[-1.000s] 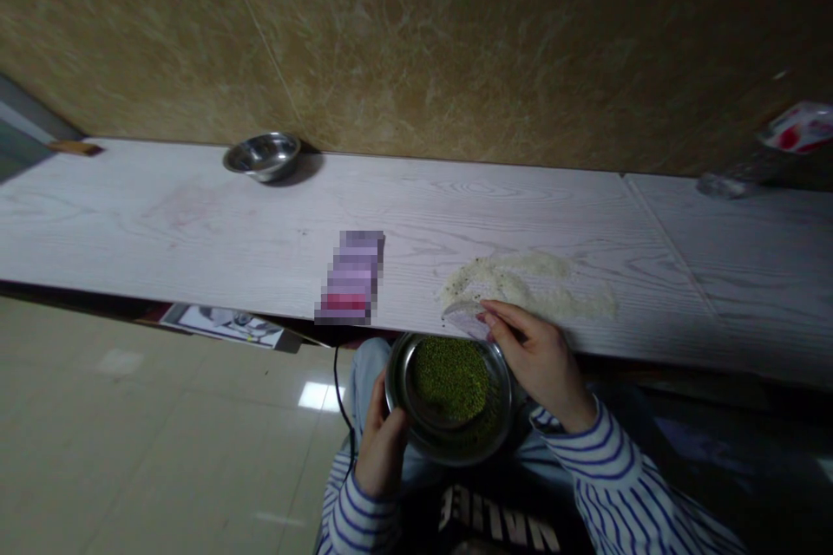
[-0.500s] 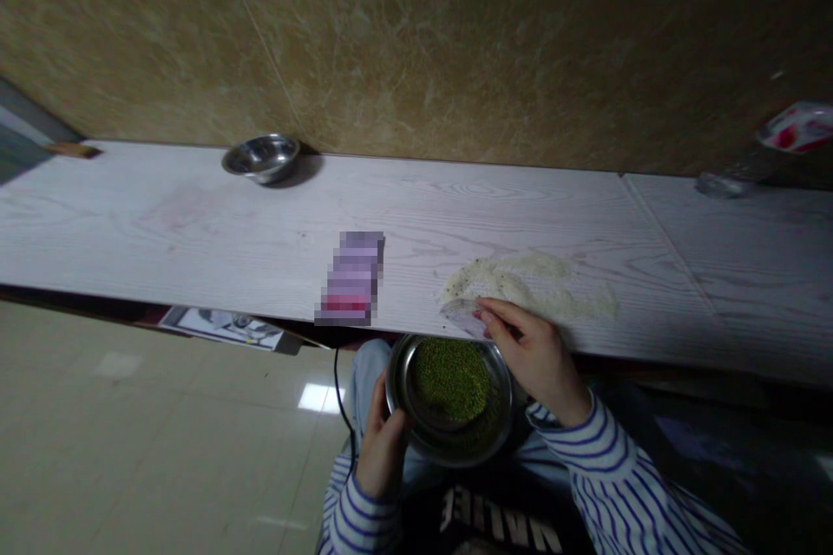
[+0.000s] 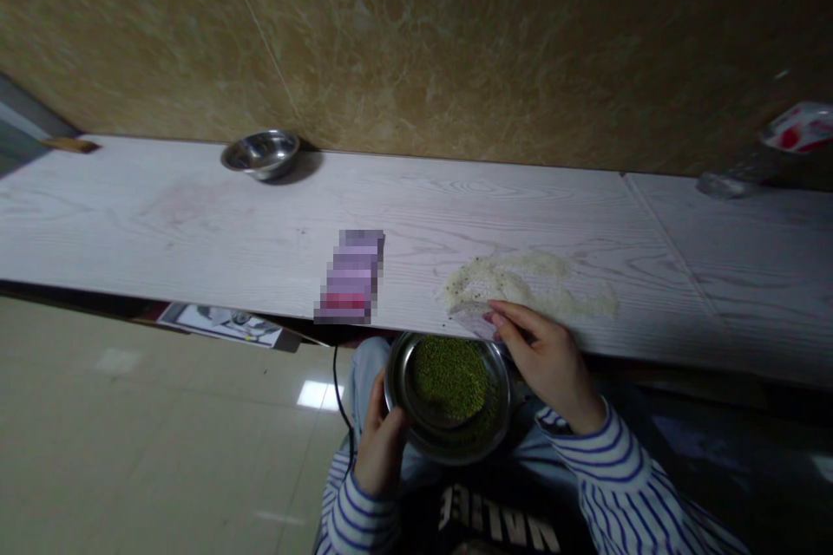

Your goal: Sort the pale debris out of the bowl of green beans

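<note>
My left hand (image 3: pixel 383 447) grips the left rim of a steel bowl (image 3: pixel 433 444), thumb over the edge. The bowl sits at my lap, below the table's front edge, with green mung beans (image 3: pixel 452 377) in it. My right hand (image 3: pixel 550 364) pinches a thin, clear plastic piece (image 3: pixel 472 318), whose exact kind I cannot make out. This piece rests at the table's edge, above the bowl. Touching its far side is a spread of pale, rice-like grains (image 3: pixel 501 277) with dark specks among them.
On the white wood-grain table (image 3: pixel 416 208), a blurred-out purple flat object (image 3: pixel 353 276) lies left of the grains. A small steel bowl (image 3: pixel 261 156) stands near the wall. At far right is a clear plastic bottle (image 3: pixel 732 182). A black cable (image 3: pixel 343 412) hangs beside my leg.
My right hand and the plastic piece have shifted slightly to the right along the table's edge. The left hand still holds the bowl in place.
</note>
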Action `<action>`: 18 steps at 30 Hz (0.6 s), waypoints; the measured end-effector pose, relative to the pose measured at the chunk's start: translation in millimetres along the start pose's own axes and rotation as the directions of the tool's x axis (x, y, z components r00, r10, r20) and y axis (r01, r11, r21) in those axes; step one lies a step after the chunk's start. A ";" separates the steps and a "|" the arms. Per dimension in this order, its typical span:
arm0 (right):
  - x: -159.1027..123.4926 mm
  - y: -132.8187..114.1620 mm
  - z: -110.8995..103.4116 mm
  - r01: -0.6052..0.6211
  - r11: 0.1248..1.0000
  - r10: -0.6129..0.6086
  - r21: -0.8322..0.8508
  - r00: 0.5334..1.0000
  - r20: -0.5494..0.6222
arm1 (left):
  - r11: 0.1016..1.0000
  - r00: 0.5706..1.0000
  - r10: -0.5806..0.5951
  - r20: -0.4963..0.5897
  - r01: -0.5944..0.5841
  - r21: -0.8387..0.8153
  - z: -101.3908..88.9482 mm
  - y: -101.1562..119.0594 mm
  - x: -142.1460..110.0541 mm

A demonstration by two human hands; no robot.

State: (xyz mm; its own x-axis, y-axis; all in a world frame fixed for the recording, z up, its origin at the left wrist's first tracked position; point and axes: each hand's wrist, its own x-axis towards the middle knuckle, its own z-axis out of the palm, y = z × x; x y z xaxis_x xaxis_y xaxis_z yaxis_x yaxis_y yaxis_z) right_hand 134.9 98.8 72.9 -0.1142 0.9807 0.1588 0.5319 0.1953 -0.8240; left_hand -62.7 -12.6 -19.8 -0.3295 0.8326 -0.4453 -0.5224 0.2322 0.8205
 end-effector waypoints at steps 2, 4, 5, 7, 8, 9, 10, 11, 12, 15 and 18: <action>-1.5 0.4 -0.7 -0.003 1.000 0.003 -0.001 1.000 0.000 | 1.000 1.000 -0.008 0.004 0.008 -0.011 0.7 0.1 0.0; -3.2 1.0 -1.6 -0.009 1.000 0.009 -0.002 1.000 0.001 | 1.000 1.000 -0.011 0.009 0.011 -0.022 0.9 -0.4 0.0; -3.9 1.2 -1.8 -0.011 1.000 0.011 -0.001 1.000 0.002 | 1.000 1.000 -0.010 0.013 0.011 -0.023 0.7 -0.9 0.0; -4.6 1.0 -1.3 -0.014 1.000 0.014 0.001 1.000 0.009 | 1.000 1.000 -0.006 0.017 0.007 -0.022 -0.2 -1.8 0.1; -4.5 0.4 -0.4 -0.012 1.000 0.012 0.000 1.000 0.011 | 1.000 1.000 -0.009 0.018 0.009 -0.023 -0.8 -2.2 0.0; -3.9 -0.4 1.1 -0.008 1.000 0.008 -0.002 1.000 0.012 | 0.999 1.000 -0.018 0.021 0.018 -0.027 -1.3 -2.5 0.0; -3.1 -1.4 3.0 0.000 1.000 0.000 -0.004 1.000 0.013 | 0.999 0.999 -0.028 0.025 0.029 -0.032 -1.8 -2.6 -0.2; -2.0 -2.6 5.3 0.011 1.000 -0.011 -0.005 1.000 0.012 | 0.999 0.999 -0.035 0.028 0.036 -0.035 -2.3 -2.6 -0.3; -0.8 -3.7 7.8 0.021 1.000 -0.021 -0.005 1.000 0.010 | 0.999 0.999 -0.035 0.029 0.036 -0.034 -2.6 -2.5 -0.4; 2.1 -5.9 13.5 0.042 0.999 -0.043 -0.013 0.999 -0.006 | 0.999 0.999 -0.021 0.033 0.022 -0.030 -3.1 -2.0 -0.3; 2.5 -3.9 12.6 0.024 0.999 -0.026 -0.041 0.999 -0.045 | 0.999 0.999 -0.026 0.039 0.027 -0.030 -3.6 -2.7 0.3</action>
State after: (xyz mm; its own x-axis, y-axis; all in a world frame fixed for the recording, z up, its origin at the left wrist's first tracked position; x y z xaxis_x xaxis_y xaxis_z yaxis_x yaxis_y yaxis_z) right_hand 122.0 100.4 69.7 -0.0897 0.9748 0.2044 0.5626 0.2190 -0.7972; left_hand -64.2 -14.7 -23.5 -0.2851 0.8450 -0.4524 -0.5544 0.2397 0.7970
